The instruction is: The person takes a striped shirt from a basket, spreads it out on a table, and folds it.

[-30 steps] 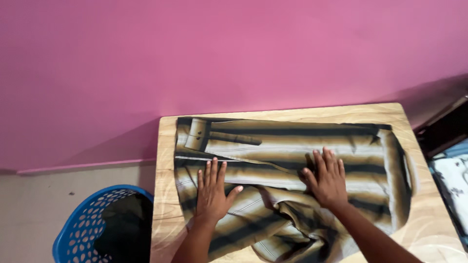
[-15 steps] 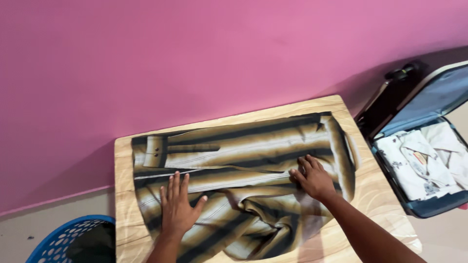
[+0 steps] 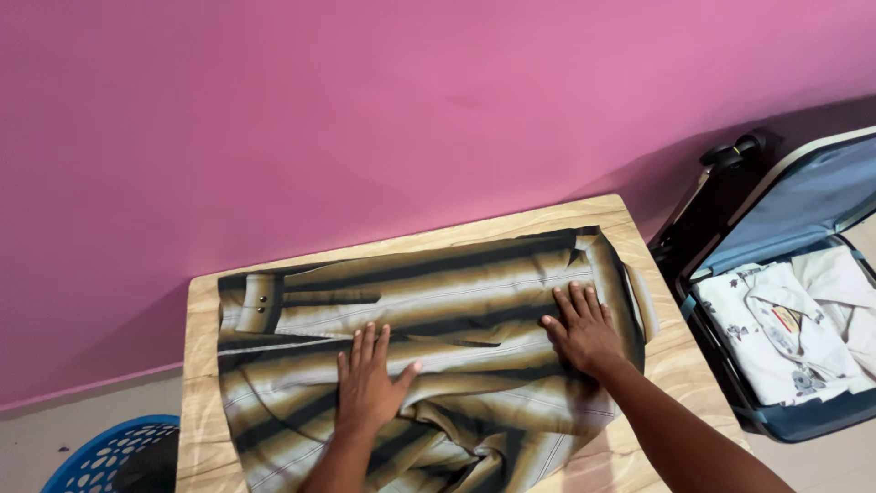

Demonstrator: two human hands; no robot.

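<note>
Wall: pink wall (image 3: pixel 365 110), far side.
Surface: one wooden surface (image 3: pixel 671 361).
Suitcase: one open suitcase (image 3: pixel 803 205) right, holding pale folded clothes (image 3: pixel 785 333).
Shirt: one striped shirt (image 3: pixel 438 292), spread on the surface.
Basket: one blue basket (image 3: pixel 100 456), near left.
Hands: two; left hand (image 3: pixel 370 388) and right hand (image 3: pixel 582 333) flat on the shirt, each grip spread.

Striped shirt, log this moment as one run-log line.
striped shirt: spread on wooden table | left hand: flat on shirt | right hand: flat near collar | open suitcase: right, folded clothes inside
</note>
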